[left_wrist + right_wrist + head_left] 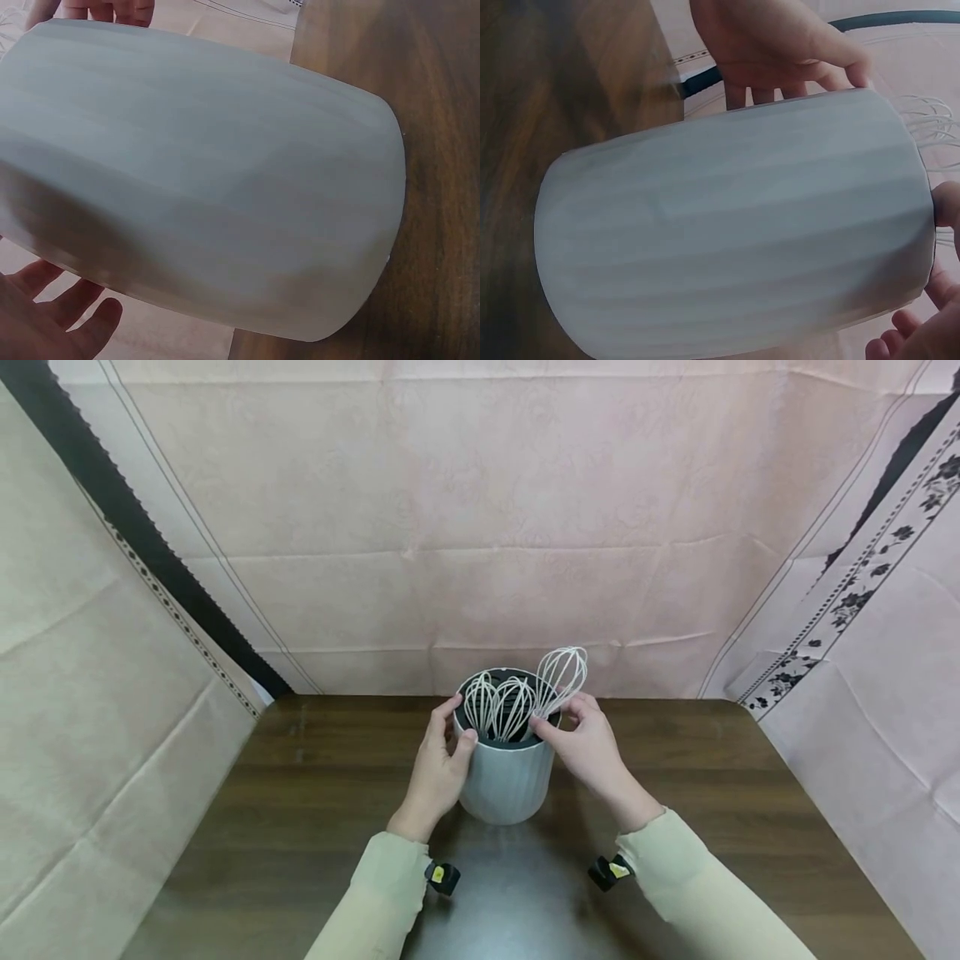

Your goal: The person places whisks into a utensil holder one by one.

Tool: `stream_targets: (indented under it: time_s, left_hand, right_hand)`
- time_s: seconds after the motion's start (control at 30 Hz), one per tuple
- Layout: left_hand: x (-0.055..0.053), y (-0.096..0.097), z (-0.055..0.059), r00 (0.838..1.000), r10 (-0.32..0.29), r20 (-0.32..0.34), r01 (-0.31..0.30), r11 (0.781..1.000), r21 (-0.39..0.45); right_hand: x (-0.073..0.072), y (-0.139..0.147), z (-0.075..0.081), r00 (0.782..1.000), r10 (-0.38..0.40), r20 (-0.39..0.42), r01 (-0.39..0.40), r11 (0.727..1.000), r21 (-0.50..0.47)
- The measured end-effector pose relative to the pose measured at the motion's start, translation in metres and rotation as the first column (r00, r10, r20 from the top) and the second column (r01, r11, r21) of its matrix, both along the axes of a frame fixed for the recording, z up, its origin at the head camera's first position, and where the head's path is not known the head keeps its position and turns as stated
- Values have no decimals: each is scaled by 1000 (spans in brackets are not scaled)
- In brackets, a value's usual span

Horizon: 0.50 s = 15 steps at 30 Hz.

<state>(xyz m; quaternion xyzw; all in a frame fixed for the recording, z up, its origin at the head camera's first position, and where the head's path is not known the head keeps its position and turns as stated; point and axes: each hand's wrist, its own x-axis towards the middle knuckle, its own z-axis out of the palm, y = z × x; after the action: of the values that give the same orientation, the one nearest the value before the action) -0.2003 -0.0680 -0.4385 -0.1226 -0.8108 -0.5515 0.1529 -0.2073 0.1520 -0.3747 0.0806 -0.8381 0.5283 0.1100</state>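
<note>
A pale grey-blue ribbed utensil holder with a dark inside stands upright on the table. White wire whisks stand in it, heads up, their handles hidden by its wall. At the right side of the opening, one whisk rises higher than the others and leans right. My right hand pinches this whisk low on its wires, thumb in front. My left hand holds the holder's left side near the rim, fingers along the wall and thumb at the front. The holder's wall fills most of the left wrist view.
The holder stands on a brown wood-grain table, near its back edge. Behind it hangs a pale pinkish cloth, with more cloth at both sides. A dark strip runs down the left corner.
</note>
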Motion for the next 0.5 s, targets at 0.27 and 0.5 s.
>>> stream_targets:
  time_s: [0.27, 0.5]
  left_hand:
    - [1, -5, 1, 1000, -14, 5, 14, 1000, -20]
    - [5, -19, 3, 999, -16, 39, 21, 991, -134]
  right_hand:
    - [1, 4, -5, 994, 89, 56, -84, 993, -87]
    - [3, 20, -12, 980, 199, 12, -198, 978, -59]
